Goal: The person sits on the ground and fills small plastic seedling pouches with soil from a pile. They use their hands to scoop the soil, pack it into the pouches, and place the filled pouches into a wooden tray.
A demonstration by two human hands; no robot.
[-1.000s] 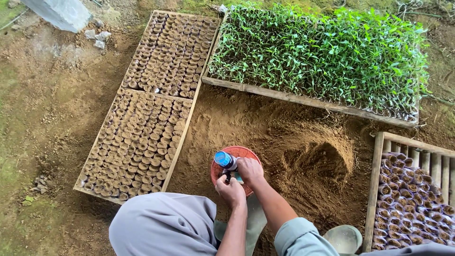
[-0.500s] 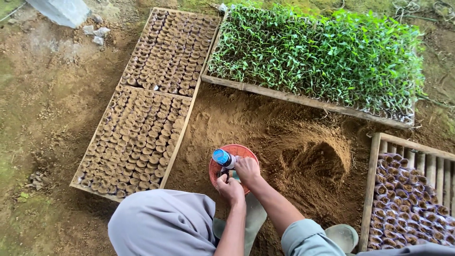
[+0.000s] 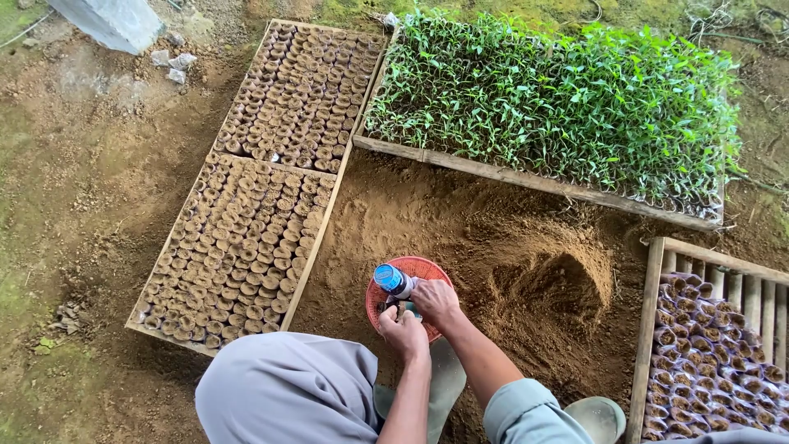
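Nearby, seedling trays flank soil mound.

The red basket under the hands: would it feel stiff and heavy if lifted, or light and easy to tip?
The red basket looks like thin plastic mesh, so probably light and slightly flexible. It sits on loose soil, so likely easy to tilt.

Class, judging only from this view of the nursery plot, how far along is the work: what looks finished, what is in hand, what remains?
Done: two wooden trays packed with soil-filled cups, and a bed of green seedlings. In hand: the right hand grips a blue-capped bottle over a red basket, with the left hand at its base. Left: the slatted tray is only part filled, and a soil heap remains.
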